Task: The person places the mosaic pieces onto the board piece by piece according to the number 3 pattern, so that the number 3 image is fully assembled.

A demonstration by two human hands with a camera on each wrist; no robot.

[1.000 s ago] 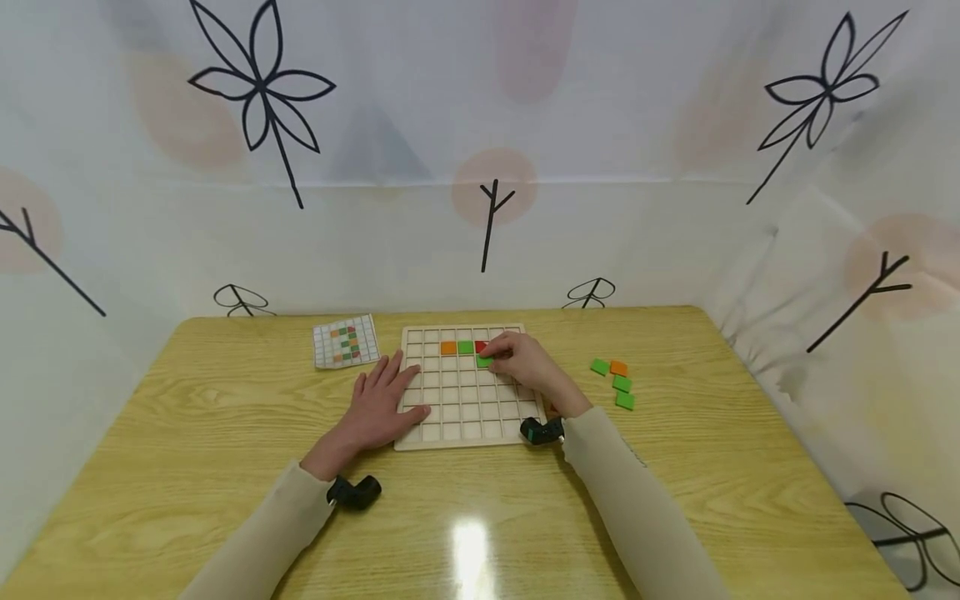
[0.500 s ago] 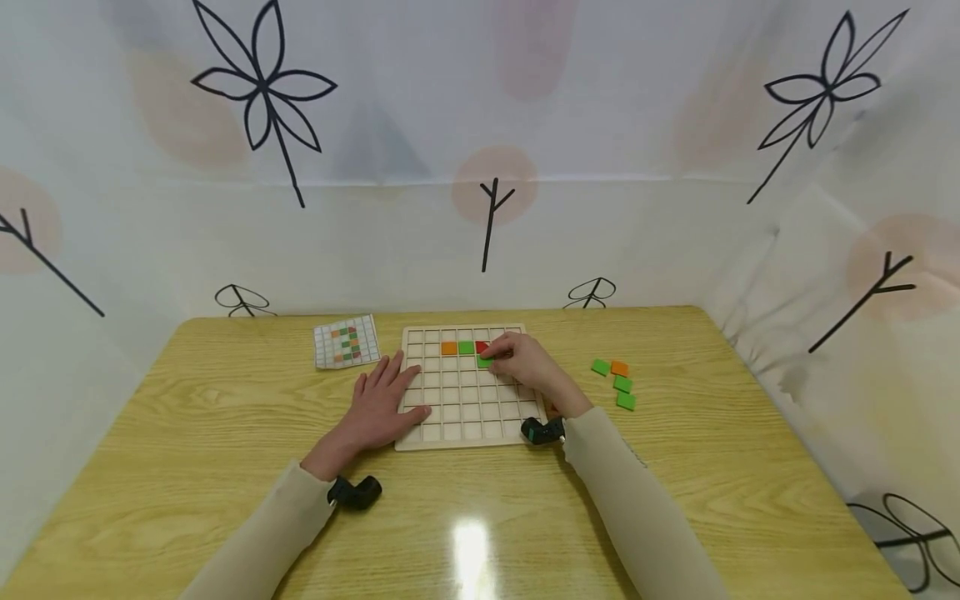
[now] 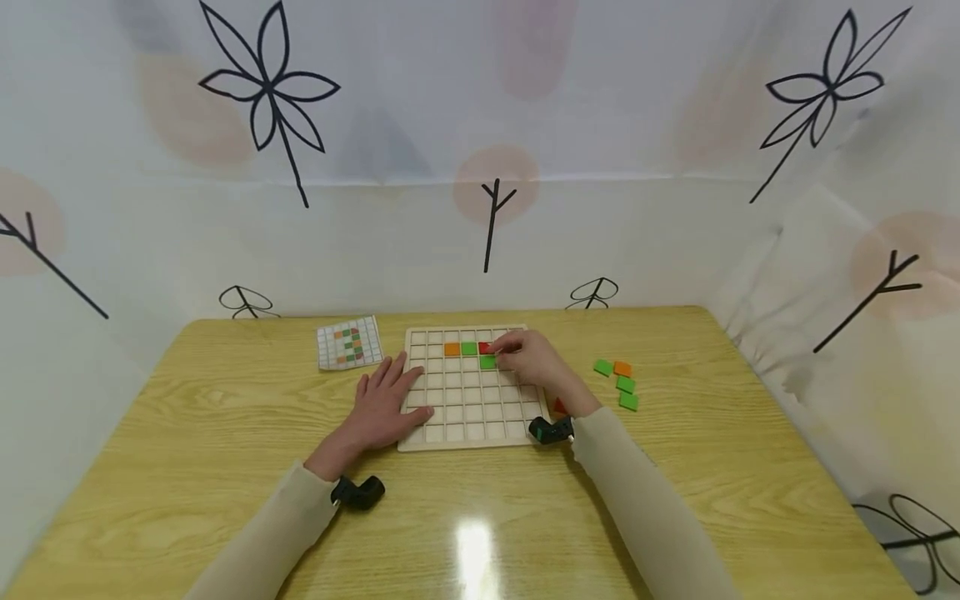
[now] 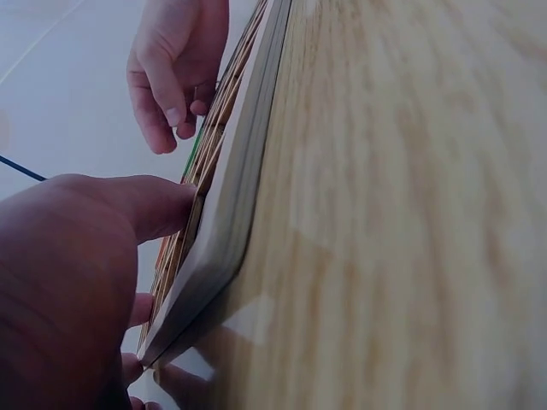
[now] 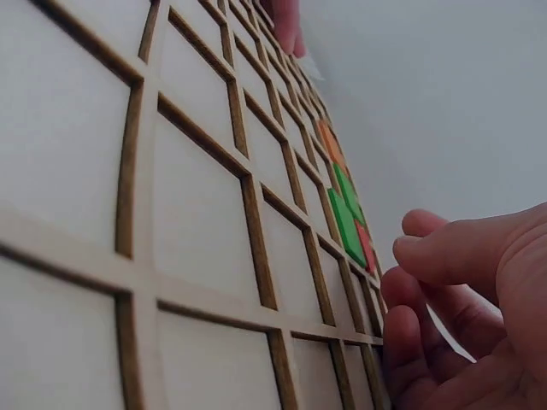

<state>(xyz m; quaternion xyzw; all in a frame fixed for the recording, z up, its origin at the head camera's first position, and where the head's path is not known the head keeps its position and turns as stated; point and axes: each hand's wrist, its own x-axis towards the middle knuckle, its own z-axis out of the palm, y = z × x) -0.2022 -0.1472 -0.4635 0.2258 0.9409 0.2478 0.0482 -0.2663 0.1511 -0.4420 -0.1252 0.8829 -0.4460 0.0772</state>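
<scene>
Clock set on the middle of the grid board, which lies flat near the middle of the table. Four tiles sit in its cells towards 12 o'clock: orange tile at 11, then green tile and red tile in the same row, with a second green tile one cell to the red one's 6 o'clock. Right hand at 2 o'clock, fingertips just beside the red tile; fingers loosely curled, thumb near the index finger, no piece seen in the grasp. Left hand near 9 o'clock, digits spread, holding nothing, resting at the board's edge with the thumb on the frame. At about 3 o'clock, off the board, a loose cluster: green piece, orange piece at its 3, then two more green, upper square and lower square. Nearer in, a red piece partly hidden by the right wrist. Printed card towards 10, a coloured pattern on its grid. Patterned cloth behind, at 12.
</scene>
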